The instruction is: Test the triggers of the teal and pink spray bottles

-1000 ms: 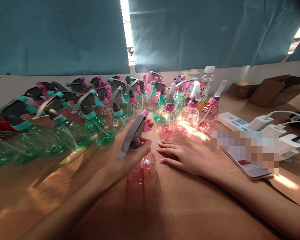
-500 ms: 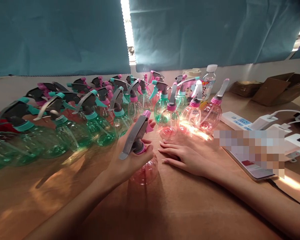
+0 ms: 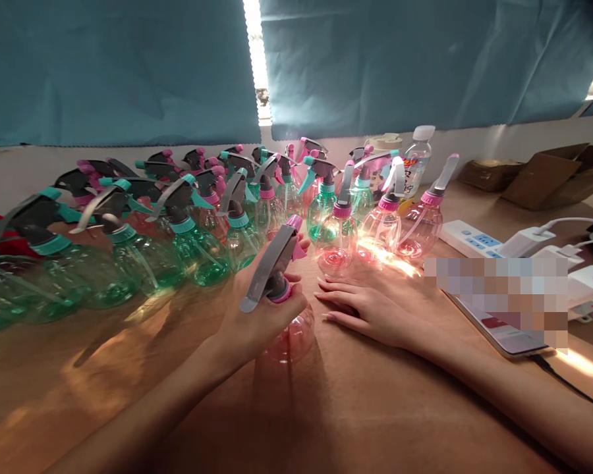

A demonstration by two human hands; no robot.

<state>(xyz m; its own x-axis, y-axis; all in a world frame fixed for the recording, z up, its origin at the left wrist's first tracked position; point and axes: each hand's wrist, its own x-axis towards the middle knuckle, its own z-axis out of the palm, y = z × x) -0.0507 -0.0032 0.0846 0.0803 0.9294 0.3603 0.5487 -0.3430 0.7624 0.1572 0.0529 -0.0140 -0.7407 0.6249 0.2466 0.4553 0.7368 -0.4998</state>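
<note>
My left hand [image 3: 261, 316] is wrapped round the neck of a pink spray bottle [image 3: 296, 339], which stands upright on the brown table [image 3: 356, 421]. Its grey and pink trigger head [image 3: 271, 263] rises above my thumb; some of my fingers are hidden behind the bottle. Just to the right, my right hand [image 3: 370, 313] lies flat on the table, fingers stretched out and holding nothing. Beyond that hand stand several pink spray bottles, the nearest one [image 3: 336, 247] with a pink collar. Green spray bottles [image 3: 200, 253] with teal collars line the left side.
At the right lie a phone [image 3: 508, 329], partly blurred out, and a white power strip [image 3: 467, 238] with plugs and cables. A clear drink bottle [image 3: 418, 161] and an open cardboard box [image 3: 548, 178] stand at the back, before a blue curtain [image 3: 375, 66].
The whole view has shifted very slightly. My left hand keeps its grip on the pink spray bottle, and my right hand stays flat on the table.
</note>
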